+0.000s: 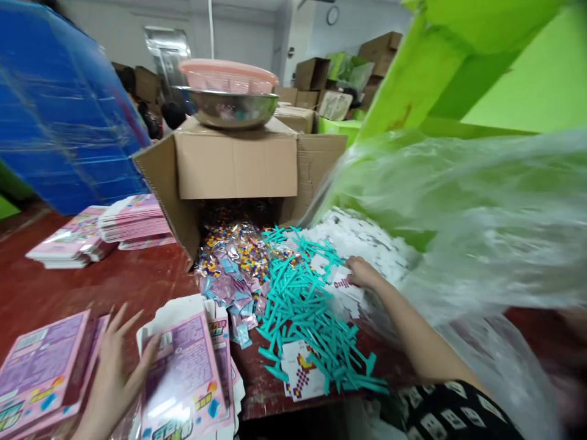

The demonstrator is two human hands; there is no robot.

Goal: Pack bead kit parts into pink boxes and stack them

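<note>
My left hand has its fingers spread, between a stack of pink and purple boxes and another pile of such boxes, its thumb over the edge of the right pile. My right hand reaches to a white card with a pixel pattern, fingers bent at its upper edge. Around it lie many teal plastic tools and a heap of white pieces. Another patterned card rests at the table's front edge. Small purple and blue packets lie left of the teal tools.
Bags of colourful beads spill from an open cardboard box, topped by a metal bowl and pink basket. More flat boxes sit back left. Clear plastic hangs over a green bin at right.
</note>
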